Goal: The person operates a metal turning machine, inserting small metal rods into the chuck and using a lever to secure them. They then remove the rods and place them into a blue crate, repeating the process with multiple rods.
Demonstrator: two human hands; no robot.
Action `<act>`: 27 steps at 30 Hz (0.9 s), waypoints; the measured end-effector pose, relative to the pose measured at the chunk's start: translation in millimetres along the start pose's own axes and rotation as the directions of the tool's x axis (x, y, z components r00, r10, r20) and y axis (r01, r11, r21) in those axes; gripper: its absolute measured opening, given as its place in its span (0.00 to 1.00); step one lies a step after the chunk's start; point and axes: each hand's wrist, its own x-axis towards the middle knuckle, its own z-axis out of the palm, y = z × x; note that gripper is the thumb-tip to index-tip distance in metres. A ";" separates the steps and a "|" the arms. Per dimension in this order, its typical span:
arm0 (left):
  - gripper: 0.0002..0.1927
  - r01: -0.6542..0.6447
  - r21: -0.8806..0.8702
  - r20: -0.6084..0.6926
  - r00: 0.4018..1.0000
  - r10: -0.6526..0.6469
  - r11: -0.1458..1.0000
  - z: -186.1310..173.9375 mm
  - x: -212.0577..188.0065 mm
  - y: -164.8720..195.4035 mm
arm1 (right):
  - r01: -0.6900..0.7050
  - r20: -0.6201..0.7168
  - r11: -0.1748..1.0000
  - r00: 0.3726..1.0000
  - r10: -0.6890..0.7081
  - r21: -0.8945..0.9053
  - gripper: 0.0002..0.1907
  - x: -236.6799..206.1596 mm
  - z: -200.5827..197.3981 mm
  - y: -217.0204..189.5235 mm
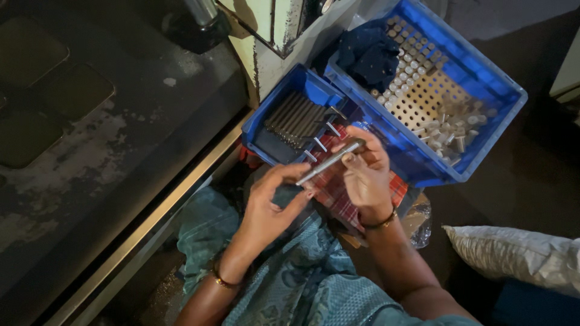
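- Rod, a slim grey metal piece, is held slantwise above the lap, one end in each hand, so it stays steady and easy to look over.
- Left hand is curled, thumb and fingertips pinched on the rod's lower end.
- Right hand is closed loosely around the upper end, fingers folded over it.
- Checked red cloth lies on the lap beneath the hands, likely to catch or cushion parts.
- Small blue tray sits just beyond, within easy reach, holding a row of similar dark rods side by side.
- Large blue crate lies farther off, touching the small tray; it holds a perforated board with short pale pins and a dark rag.
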 end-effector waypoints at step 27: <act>0.15 0.102 0.353 -0.124 0.990 -0.062 0.930 3.6 21.2 -17.3 | 0.267 0.206 0.708 0.963 -0.173 -0.654 0.11 -3.8 34.9 -25.0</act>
